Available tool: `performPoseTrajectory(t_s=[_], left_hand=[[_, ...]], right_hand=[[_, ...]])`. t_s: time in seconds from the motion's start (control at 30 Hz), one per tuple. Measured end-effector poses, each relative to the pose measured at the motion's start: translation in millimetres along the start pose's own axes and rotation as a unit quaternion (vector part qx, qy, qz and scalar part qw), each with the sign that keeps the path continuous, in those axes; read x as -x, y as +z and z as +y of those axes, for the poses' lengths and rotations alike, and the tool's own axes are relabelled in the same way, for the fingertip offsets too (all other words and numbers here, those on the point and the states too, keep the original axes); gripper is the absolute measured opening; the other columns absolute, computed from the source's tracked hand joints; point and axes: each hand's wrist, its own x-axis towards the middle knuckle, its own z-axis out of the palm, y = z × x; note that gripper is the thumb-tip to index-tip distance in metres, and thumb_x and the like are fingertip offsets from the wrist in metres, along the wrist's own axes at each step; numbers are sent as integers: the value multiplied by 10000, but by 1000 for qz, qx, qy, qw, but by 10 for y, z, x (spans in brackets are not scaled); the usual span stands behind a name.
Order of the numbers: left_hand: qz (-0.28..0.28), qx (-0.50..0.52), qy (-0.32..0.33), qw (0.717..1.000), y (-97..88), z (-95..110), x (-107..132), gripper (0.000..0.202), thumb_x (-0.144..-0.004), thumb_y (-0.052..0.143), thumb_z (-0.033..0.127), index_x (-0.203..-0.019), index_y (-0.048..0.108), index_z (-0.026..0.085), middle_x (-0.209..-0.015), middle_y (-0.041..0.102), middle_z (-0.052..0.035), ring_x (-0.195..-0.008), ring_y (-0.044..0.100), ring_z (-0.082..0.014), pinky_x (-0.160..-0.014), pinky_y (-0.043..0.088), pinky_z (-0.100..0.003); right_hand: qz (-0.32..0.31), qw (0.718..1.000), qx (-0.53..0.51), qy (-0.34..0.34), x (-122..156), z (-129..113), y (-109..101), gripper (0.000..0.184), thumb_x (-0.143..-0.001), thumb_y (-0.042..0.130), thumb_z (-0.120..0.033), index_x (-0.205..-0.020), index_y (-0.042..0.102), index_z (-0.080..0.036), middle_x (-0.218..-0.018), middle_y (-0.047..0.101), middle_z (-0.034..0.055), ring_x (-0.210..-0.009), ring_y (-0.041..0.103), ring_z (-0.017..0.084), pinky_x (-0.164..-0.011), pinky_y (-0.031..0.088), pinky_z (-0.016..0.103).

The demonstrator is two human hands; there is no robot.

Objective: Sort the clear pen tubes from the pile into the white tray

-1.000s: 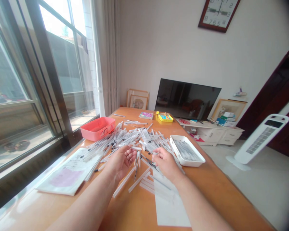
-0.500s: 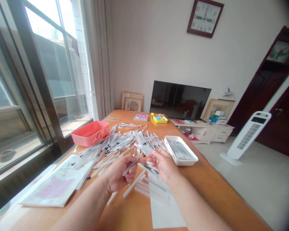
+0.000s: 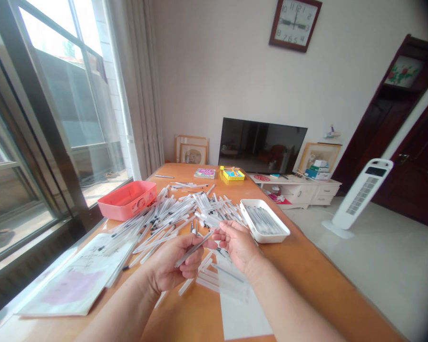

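My left hand is closed around a clear pen that points up and to the right. My right hand pinches the upper tip of that same pen with its fingertips. Both hands hover above a white sheet of paper on the orange table. Just beyond them lies a big heap of clear pens. A few loose clear tubes lie under my hands.
A pink tray stands at the left of the heap and a white tray with pens at its right. Papers lie near the window. A yellow box and a booklet sit at the far end.
My left hand has closed on a pen and lifted it off the table. My right hand has come up to pinch its tip. The view has tilted upward.
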Motion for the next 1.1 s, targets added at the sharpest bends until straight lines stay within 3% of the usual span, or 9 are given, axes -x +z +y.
performPoseTrajectory(t_s=[0.2, 0.4, 0.67, 0.8, 1.1], left_hand=[[6, 4, 1, 1000, -1, -14, -14, 273, -924, 464, 279, -953, 663, 95, -455, 351, 63, -400, 165, -63, -432, 132, -228], [1, 2, 2, 1000, -6, -16, -22, 277, -926, 473, 292, -975, 664, 98, -465, 331, 71, -406, 159, -60, -433, 128, -226], [-26, 1, -17, 1000, -23, -17, -20, 289, -928, 494, 321, -1018, 659, 101, -465, 310, 80, -405, 162, -58, -427, 125, -218], [-35, 2, -31, 999, -15, -32, -23, 277, -929, 492, 319, -988, 658, 105, -463, 291, 79, -400, 158, -58, -418, 130, -214], [-23, 48, -10, 999, 64, -46, -24, 212, -937, 491, 278, -866, 620, 126, -451, 280, 79, -392, 147, -50, -405, 120, -204]], right_hand=[[-25, 1000, 14, 4, -25, 90, -20, 252, -803, 718, -398, -895, 629, -181, -828, 708, 68, -768, 674, 193, -614, 457, 273], [-51, 999, 17, 7, 2, 86, 4, 260, -812, 704, -418, -861, 623, -176, -808, 708, 69, -704, 647, 163, -567, 398, 235], [-77, 990, -77, 87, -41, 21, 0, 227, -751, 729, -305, -726, 540, -181, -574, 530, -42, -473, 374, 59, -439, 210, 192], [-90, 991, -67, 79, -16, -5, 20, 198, -752, 717, -316, -761, 566, -187, -526, 491, -61, -445, 288, 58, -431, 159, 199], [-104, 993, -40, 27, 53, 15, 103, 279, -792, 736, -424, -773, 581, -193, -601, 550, -31, -507, 436, 73, -466, 255, 196]])
